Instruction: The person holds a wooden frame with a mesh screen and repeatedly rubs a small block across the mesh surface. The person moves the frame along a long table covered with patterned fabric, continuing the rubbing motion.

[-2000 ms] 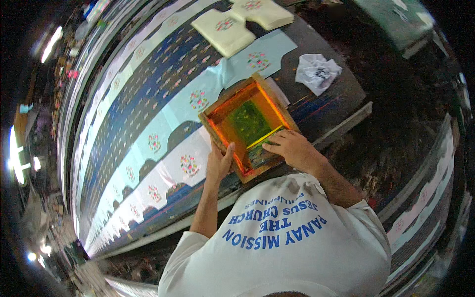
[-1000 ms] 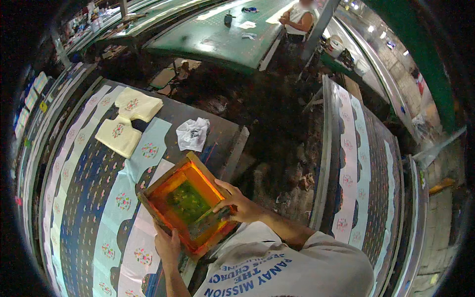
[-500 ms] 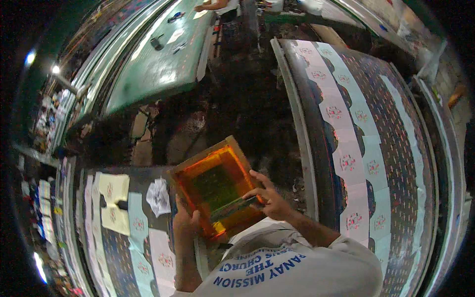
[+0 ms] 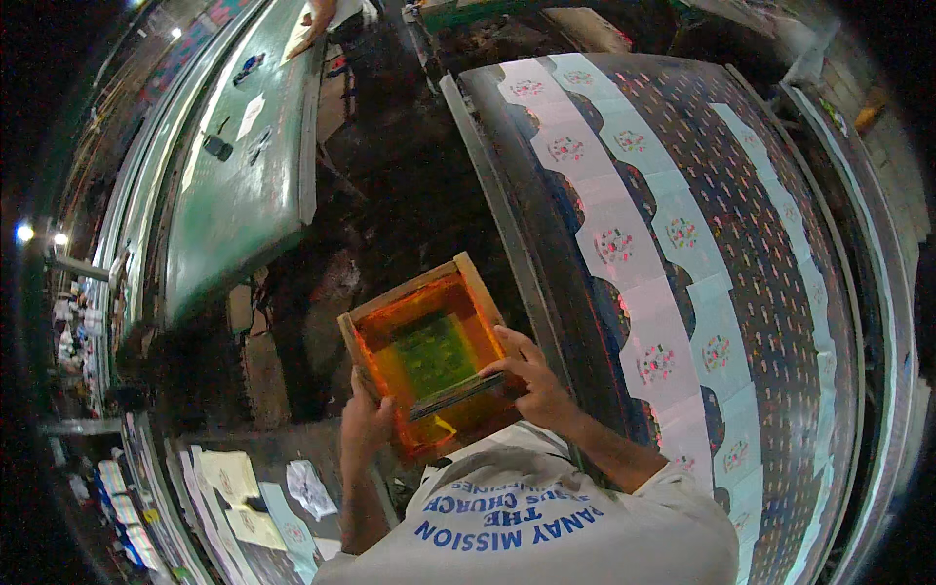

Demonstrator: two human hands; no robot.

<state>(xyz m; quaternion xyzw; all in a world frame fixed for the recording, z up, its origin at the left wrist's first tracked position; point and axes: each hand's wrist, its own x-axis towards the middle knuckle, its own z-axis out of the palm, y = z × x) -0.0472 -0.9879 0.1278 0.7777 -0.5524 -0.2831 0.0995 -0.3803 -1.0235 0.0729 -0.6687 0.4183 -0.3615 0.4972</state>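
A wooden-framed printing screen with orange mesh and a greenish square in its middle is held in front of my body. My left hand grips its left edge, thumb on the near side. At the right edge my right hand is closed on the frame, its fingers reaching inward over the end of a squeegee. The squeegee, a long narrow bar, lies across the lower part of the screen. Whether the right fingers pinch it or only press on it, I cannot tell.
To the right stretches a long dark printing table with rows of printed pink and pale blue fabric pieces. A green table stands far left; beyond it another person works. Yellow printed pieces and a crumpled white cloth lie lower left.
My view has turned toward the right-hand table, which now fills more of the picture. The screen has levelled from its tilt, still between both hands with the squeegee across it.
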